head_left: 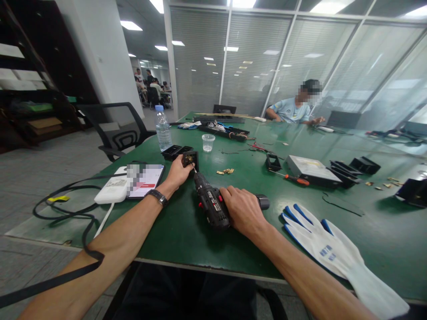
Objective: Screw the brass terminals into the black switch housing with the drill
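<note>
I am driving a cordless drill (211, 202) into a small black box (191, 159) on the green surface (187, 231).

My right hand (244, 212) is wrapping its grip fully around the drill's handle, fingers closed on it, with the bit pointing away from me into the box just ahead. My left hand (179, 172) is clamping its grip on that box, thumb and fingers pinching its near side, steadying it upright against the bit. Brass screws (226, 171) are lying just right of the box. A phone (144, 180) is resting beside my left wrist, and a white glove (328, 249) is lying right of my right forearm.
</note>
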{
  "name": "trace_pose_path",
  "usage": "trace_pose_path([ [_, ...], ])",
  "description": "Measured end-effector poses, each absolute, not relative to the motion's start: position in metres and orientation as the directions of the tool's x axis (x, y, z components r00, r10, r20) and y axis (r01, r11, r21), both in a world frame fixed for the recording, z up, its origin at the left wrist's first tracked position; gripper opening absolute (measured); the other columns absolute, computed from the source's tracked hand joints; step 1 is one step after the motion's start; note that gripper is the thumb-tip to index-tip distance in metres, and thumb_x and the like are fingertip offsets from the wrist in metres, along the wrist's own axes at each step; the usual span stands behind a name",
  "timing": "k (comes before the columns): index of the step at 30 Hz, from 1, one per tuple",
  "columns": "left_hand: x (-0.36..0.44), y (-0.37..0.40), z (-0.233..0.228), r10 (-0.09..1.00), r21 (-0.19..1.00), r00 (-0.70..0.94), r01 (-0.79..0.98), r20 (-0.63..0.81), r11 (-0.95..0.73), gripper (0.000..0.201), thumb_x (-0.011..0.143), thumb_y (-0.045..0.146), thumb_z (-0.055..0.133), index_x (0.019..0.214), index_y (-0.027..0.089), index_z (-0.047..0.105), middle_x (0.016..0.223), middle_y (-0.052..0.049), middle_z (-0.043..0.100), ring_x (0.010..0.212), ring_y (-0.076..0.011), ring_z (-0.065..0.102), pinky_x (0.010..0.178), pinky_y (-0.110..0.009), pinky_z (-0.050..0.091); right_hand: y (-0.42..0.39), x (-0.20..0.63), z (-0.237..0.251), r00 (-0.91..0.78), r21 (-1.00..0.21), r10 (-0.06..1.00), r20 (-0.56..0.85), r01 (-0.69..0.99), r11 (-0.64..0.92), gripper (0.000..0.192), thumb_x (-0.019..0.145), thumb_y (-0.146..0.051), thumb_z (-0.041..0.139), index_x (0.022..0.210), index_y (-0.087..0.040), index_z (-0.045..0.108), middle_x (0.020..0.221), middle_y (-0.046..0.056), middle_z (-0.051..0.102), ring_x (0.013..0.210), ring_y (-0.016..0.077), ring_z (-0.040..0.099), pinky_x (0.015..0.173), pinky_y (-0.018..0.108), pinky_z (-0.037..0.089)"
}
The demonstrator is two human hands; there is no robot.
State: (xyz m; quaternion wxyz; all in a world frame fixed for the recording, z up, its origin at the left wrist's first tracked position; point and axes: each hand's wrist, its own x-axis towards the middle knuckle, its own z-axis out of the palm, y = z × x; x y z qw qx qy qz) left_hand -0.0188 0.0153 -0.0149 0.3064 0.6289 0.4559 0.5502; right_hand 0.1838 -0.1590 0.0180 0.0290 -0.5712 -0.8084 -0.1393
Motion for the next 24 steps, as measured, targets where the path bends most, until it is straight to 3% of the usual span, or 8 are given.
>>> trace_pose_path([
  [24,-0.0193,0.0195,-0.0203,0.891,0.858,-0.001,0.270,0.454,-0.437,0.033,0.075,0.020,0.068,0.107,0.016,0.060,0.111,-0.009,0.070,0.100,-0.0207,0.066,0.095,-0.036,0.050,-0.1588,0.1859,0.0166,-0.368,0.197,0.905,0.212,0.923,0.330,0.033,0.083,-0.016,0.056,0.115,-0.021,0.050,0.104,0.008,0.064,0.090,0.0237,0.061,0.072,0.034,0.035],
])
